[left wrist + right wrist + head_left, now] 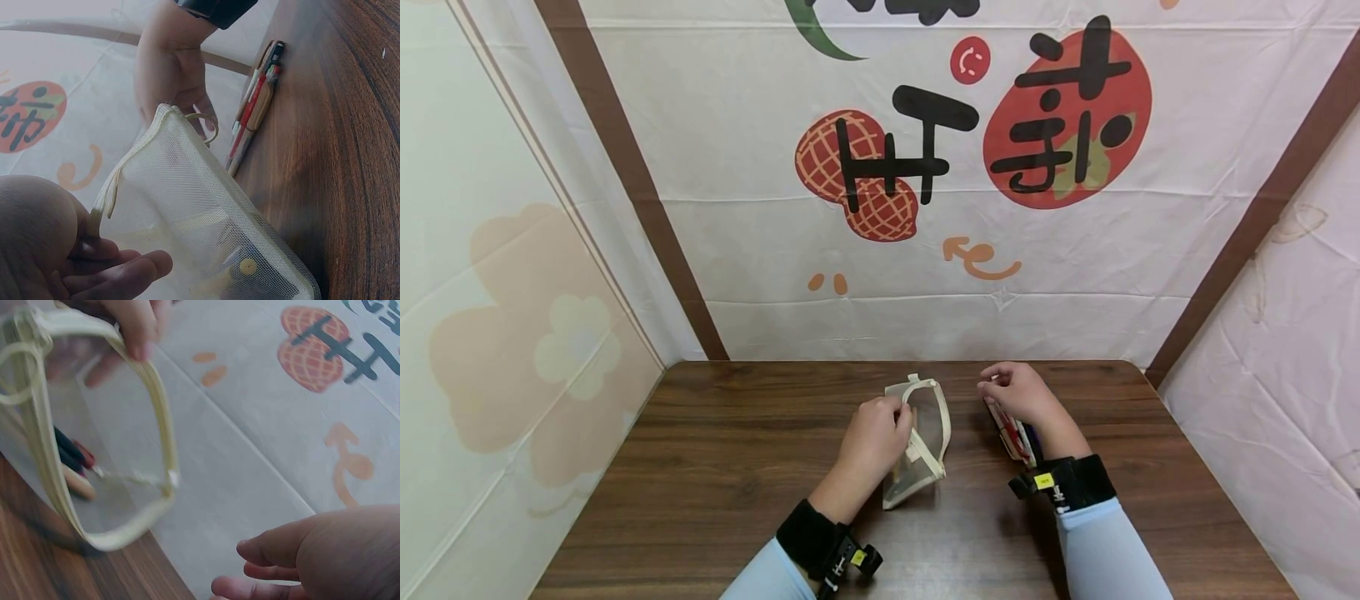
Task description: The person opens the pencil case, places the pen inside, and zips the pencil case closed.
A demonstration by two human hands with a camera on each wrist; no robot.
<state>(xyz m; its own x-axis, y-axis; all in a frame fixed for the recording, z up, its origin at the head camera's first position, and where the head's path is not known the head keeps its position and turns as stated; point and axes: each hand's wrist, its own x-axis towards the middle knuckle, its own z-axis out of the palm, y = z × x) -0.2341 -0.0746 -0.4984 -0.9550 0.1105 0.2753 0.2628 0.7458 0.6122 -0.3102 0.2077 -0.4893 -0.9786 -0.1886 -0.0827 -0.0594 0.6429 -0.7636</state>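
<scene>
A cream mesh zip pouch [910, 485] stands mid-table with its mouth gaping. My left hand [872, 433] pinches its zipped rim between thumb and fingers, also seen in the left wrist view. Through the mesh pouch [187, 187] some blurred items show low down, near a round yellow spot. Several pens [1013, 435] lie side by side to the right of the pouch, red, dark and tan among them. Over their far end is my right hand [1018, 390]; in the right wrist view the right hand [337, 556] has loosely bent fingers and nothing between them.
The brown wooden table [737, 467] meets a white printed cloth [760, 250] along its back edge. More cloth hangs at the left and right sides. A ring [205, 128] hangs from the corner of the pouch.
</scene>
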